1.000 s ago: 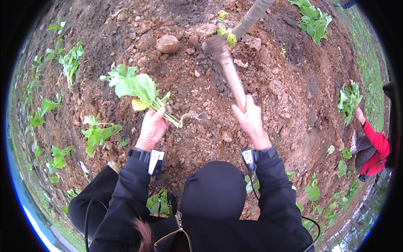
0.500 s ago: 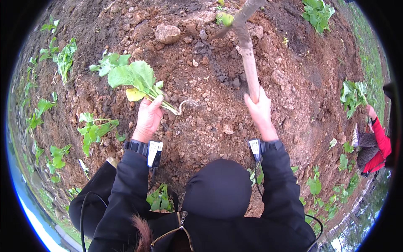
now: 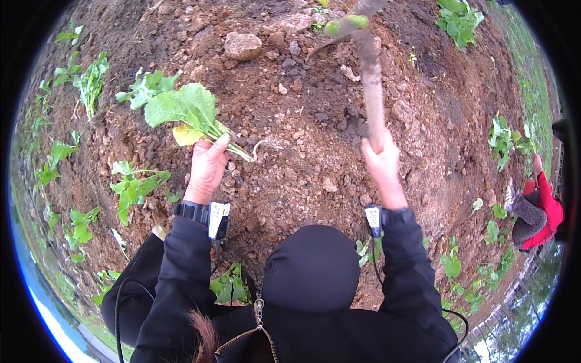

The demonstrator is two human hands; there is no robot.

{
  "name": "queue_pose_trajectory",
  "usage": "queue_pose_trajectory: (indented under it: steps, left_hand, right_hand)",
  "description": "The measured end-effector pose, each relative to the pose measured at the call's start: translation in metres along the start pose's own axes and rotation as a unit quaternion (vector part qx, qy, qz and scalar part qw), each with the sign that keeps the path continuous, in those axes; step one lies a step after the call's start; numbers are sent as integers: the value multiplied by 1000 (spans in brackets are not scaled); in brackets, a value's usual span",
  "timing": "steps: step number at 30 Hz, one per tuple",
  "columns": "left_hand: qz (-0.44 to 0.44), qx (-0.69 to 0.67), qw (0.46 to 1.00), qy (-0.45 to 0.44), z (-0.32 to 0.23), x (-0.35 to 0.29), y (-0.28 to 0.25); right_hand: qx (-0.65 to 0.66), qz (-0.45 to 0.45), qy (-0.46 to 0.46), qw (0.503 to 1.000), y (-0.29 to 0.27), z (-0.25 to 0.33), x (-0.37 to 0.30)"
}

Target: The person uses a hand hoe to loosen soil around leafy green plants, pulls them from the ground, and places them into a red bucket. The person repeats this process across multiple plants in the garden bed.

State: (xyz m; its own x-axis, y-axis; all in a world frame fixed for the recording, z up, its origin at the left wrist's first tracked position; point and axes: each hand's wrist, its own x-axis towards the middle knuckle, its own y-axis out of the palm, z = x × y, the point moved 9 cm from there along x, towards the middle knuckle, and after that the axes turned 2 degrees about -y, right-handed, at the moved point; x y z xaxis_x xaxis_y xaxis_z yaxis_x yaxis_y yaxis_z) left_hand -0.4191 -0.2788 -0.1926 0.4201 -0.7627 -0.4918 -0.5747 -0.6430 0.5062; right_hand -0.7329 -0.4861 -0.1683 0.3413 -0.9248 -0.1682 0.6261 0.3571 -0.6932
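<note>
My left hand (image 3: 207,164) is closed round the stems of a leafy green seedling (image 3: 184,109). Its broad leaves point up and left, one leaf is yellow, and a thin pale root (image 3: 259,148) hangs out on the right. The seedling is above the brown soil. In my right hand (image 3: 384,162) is the lower end of the wooden handle of a hoe (image 3: 373,91). The hoe's head is at the top of the view, smeared by motion, with a dark pointed blade reaching left over the loosened, darker soil (image 3: 339,112).
A large stone (image 3: 242,46) lies on the cloddy soil beyond my left hand. Leafy plants (image 3: 136,187) are dotted along the left, with another plant (image 3: 459,23) at the far right. A co-worker in a red sleeve (image 3: 549,202) crouches at the right edge beside more greens.
My left hand has shifted slightly left with the seedling. My right hand and the hoe have moved a little right and nearer. At the right edge, the co-worker's arm has shifted.
</note>
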Motion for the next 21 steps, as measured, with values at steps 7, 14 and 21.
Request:
queue_pose_trajectory:
  steps: [7,14,21]
  left_hand:
    - [26,77,996,-28,8,22,26]
    - [13,145,989,8,14,70,56]
    - [50,271,961,35,40,133,92]
  right_hand:
    - [-97,102,50,989,21,-35,9]
    - [-96,47,82,991,16,-37,3]
    - [-115,210,211,948,18,-82,24]
